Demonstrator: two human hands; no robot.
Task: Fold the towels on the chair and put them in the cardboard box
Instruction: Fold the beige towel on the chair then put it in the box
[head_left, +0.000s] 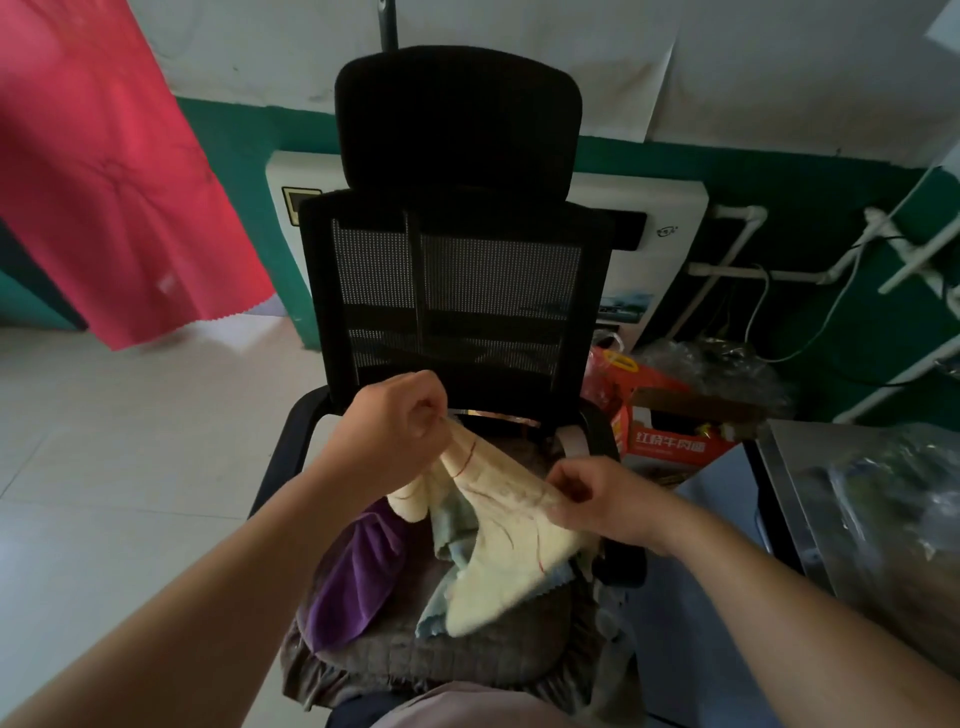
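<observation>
A cream towel (506, 545) with thin red lines hangs over the seat of a black mesh office chair (452, 291). My left hand (395, 421) pinches its upper edge near the chair back. My right hand (592, 493) pinches another edge lower and to the right, so the cloth stretches between them. Under it on the grey seat cushion (441, 654) lie a purple towel (358, 577) and a light blue towel (452, 525), both crumpled. A red and brown cardboard box (670, 431) stands open on the floor just right of the chair.
A red cloth (104, 171) hangs at the left. A white wall heater (649, 244) sits behind the chair. A metal surface (810, 467) with plastic bags stands at the right. Pale floor tiles (130, 441) lie to the left of the chair.
</observation>
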